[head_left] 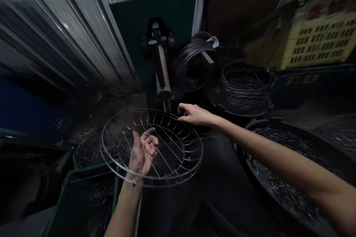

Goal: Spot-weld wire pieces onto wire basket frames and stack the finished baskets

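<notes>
A round wire basket (151, 185) with two outer rings and parallel bars across its bottom is tilted in front of a machine's cylindrical arm (161, 70). Under and behind its bars is my left hand (144, 152), palm up, with thumb and index finger apart and the other fingers curled; the wrist lies by the near rim. My right hand (190, 114) is at the far right part of the rim, thumb and index finger brought together in a pinch. Whatever is between those fingertips is too small to make out. The basket's far rim is beside the machine's lower tip.
Behind stands the green machine body (178, 14) with a red light. Wire coils (191, 63) and wire rings (247, 81) are at the right, above a round tray (278, 124) of small metal pieces. A yellow crate (319, 33) is at back right, a green bin (66, 192) at lower left.
</notes>
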Demonstrator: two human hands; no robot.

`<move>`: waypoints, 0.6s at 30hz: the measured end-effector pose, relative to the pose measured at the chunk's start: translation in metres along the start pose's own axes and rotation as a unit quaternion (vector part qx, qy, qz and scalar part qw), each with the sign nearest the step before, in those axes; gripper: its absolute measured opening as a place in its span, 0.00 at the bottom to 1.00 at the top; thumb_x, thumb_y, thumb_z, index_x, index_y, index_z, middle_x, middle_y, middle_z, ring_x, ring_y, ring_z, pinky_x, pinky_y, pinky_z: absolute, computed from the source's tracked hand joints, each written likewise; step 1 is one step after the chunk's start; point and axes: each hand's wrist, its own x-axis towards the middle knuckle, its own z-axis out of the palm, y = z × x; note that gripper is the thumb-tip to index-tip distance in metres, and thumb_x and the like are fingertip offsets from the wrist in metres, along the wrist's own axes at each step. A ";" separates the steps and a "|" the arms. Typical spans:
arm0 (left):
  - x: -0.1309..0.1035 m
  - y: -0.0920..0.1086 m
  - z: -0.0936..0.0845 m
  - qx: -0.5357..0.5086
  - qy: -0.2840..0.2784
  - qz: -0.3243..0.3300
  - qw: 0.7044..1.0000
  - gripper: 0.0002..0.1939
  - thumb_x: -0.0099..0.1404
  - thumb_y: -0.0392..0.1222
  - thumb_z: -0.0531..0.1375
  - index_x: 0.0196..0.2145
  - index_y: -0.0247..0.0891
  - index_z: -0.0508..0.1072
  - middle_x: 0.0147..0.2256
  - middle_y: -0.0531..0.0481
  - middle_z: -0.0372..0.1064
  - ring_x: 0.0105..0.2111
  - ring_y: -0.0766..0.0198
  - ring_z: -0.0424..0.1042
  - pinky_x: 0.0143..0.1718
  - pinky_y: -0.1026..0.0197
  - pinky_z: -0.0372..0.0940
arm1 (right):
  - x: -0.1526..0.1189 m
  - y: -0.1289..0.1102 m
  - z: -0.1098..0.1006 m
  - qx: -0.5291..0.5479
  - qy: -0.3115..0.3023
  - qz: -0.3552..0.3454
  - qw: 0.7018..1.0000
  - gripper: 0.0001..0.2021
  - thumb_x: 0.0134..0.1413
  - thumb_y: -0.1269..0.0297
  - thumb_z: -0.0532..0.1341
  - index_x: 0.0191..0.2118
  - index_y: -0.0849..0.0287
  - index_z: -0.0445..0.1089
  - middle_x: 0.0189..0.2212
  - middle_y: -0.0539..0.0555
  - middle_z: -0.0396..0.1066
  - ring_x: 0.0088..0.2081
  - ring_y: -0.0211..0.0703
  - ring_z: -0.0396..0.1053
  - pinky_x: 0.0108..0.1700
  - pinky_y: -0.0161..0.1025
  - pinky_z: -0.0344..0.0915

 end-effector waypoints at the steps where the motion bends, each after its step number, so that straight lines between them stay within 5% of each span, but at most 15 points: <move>1: -0.001 0.006 0.007 -0.007 0.009 -0.002 1.000 0.26 0.66 0.59 0.48 0.38 0.31 0.70 0.21 0.52 0.66 0.11 0.76 0.56 0.11 0.74 0.54 | 0.002 -0.001 -0.002 0.012 -0.008 -0.002 1.000 0.09 0.48 0.65 0.63 0.36 0.57 0.64 0.23 0.45 0.66 0.26 0.35 0.64 0.29 0.32 0.56; 9: 0.011 0.046 0.069 -0.052 0.054 -0.041 0.996 0.23 0.70 0.50 0.45 0.33 0.29 0.69 0.23 0.49 0.65 0.16 0.75 0.61 0.15 0.74 0.59 | 0.015 0.012 -0.017 0.238 -0.065 0.006 0.969 0.12 0.41 0.65 0.64 0.30 0.58 0.60 0.16 0.40 0.57 0.17 0.29 0.53 0.20 0.30 0.48; 18: 0.022 0.056 0.095 -0.167 0.035 -0.030 0.985 0.23 0.70 0.53 0.45 0.33 0.29 0.65 0.25 0.50 0.62 0.19 0.76 0.61 0.17 0.76 0.60 | 0.035 0.022 -0.030 0.348 -0.130 -0.016 0.928 0.14 0.31 0.67 0.67 0.27 0.59 0.62 0.16 0.43 0.62 0.16 0.29 0.53 0.17 0.30 0.45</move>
